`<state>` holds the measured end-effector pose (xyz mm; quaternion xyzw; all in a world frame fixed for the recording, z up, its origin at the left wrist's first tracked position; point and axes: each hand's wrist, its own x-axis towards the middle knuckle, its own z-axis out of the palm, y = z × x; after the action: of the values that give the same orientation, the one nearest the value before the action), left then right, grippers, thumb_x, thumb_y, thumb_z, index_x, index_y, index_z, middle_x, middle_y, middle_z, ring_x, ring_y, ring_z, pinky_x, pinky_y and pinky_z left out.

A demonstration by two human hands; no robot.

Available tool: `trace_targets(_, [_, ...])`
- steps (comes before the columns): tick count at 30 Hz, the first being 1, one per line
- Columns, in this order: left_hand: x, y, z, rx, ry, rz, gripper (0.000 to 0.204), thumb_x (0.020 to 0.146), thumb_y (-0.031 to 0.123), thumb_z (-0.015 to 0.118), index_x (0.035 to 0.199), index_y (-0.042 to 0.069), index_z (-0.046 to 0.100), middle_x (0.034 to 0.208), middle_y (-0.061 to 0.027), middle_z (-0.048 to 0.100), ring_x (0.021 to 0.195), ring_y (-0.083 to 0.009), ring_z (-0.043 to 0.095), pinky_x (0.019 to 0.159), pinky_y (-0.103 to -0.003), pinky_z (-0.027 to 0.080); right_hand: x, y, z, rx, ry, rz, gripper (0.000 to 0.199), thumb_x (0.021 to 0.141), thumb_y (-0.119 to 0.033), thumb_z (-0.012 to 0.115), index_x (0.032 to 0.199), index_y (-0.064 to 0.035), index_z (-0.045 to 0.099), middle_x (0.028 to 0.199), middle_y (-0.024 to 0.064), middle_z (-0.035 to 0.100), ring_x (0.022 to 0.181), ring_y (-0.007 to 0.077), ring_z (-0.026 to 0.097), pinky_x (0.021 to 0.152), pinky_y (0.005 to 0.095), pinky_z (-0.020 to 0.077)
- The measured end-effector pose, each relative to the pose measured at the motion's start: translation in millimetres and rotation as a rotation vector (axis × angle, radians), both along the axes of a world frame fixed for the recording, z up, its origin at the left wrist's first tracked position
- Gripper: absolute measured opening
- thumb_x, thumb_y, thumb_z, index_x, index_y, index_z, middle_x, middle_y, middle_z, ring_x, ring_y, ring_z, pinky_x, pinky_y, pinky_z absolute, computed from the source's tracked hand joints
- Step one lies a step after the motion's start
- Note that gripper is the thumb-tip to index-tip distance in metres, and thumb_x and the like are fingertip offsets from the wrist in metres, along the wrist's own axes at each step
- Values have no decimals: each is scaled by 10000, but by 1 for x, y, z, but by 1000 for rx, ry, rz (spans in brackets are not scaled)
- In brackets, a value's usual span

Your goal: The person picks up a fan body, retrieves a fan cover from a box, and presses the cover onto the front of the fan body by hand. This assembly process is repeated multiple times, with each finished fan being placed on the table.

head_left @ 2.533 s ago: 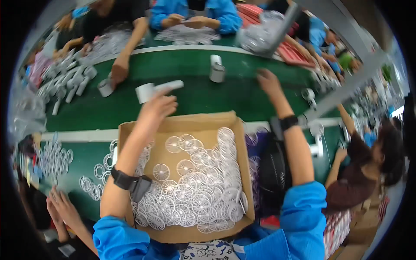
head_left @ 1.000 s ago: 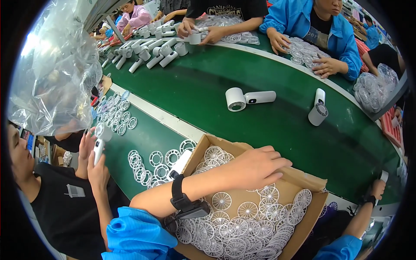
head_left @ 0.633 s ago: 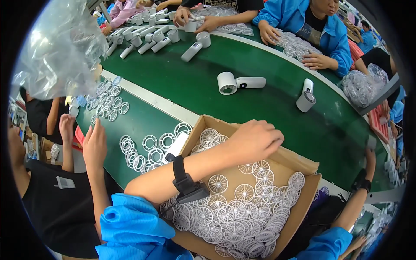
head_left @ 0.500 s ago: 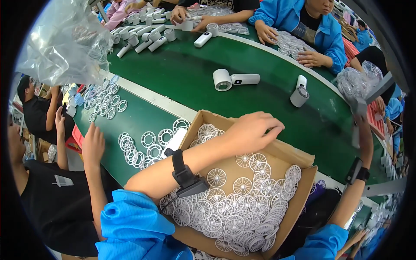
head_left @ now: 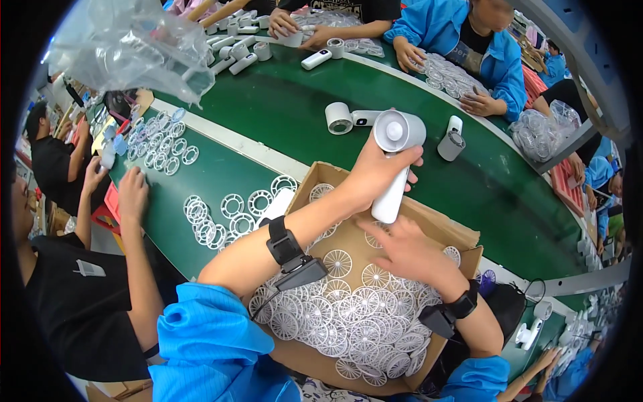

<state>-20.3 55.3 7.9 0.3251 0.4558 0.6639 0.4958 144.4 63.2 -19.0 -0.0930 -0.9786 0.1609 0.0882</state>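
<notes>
My left hand is closed around a white handheld fan near the top of its handle. Its round head, with a pale hub inside, faces toward me, and the handle hangs down over the box. Just below the handle's lower end is my right hand, fingers stretched out and apart, over the loose parts. Under both hands stands an open cardboard box. Many white spoked round fan grilles lie heaped in it, thickest toward the near side.
Beyond the box, two more fans, one with a grey-white head and one upright, rest on the green conveyor belt. White rings lie on the left table. A plastic bag hangs upper left. Co-workers sit around.
My right hand has come in from the far right to the box. A handheld fan is now in my left hand, which was empty above the box before. The view has shifted slightly.
</notes>
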Motion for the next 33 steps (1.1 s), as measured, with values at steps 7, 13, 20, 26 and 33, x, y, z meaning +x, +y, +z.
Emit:
trace_targets(7, [-11, -1, -3, -31, -43, 145, 471, 845, 157, 654, 1218, 107, 372, 856, -59, 576, 639, -140, 606, 492, -276, 520, -6, 6, -6, 20, -92, 90, 453, 722, -33, 590, 1165, -125, 593, 1104, 84, 532, 976, 245, 530, 738, 350, 515])
trace_targets(13, [-8, 6, -7, -33, -78, 170, 489, 860, 154, 637, 1242, 118, 333, 899, -68, 566, 658, -151, 614, 518, -281, 531, -3, 15, -8, -55, -234, 53, 492, 694, -45, 673, 1168, -125, 571, 1151, 82, 530, 1078, 280, 513, 871, 371, 476])
trace_targets(20, [0, 1, 2, 47, -180, 203, 611, 875, 130, 607, 1347, 183, 222, 945, -79, 557, 691, -167, 619, 550, -306, 545, 0, 13, -9, -15, -190, 42, 343, 690, -45, 678, 1026, -45, 611, 1058, 99, 572, 1007, 291, 555, 820, 386, 491])
trace_targets(26, [-13, 7, -10, -13, -232, 163, 814, 868, 102, 597, 1446, 244, 41, 979, -94, 549, 739, -186, 624, 567, -324, 556, -7, 41, 36, -987, -134, -92, 122, 830, -94, 646, 917, -10, 633, 830, 39, 628, 845, 166, 622, 717, 275, 486])
trace_targets(33, [-6, -4, 5, 99, -105, 127, 817, 829, 33, 607, 1443, 225, 105, 1060, -114, 528, 806, -194, 620, 571, -314, 553, -12, 54, 22, -1519, 831, -261, 161, 893, -27, 562, 1052, -10, 547, 950, 54, 617, 878, 112, 597, 740, 240, 485])
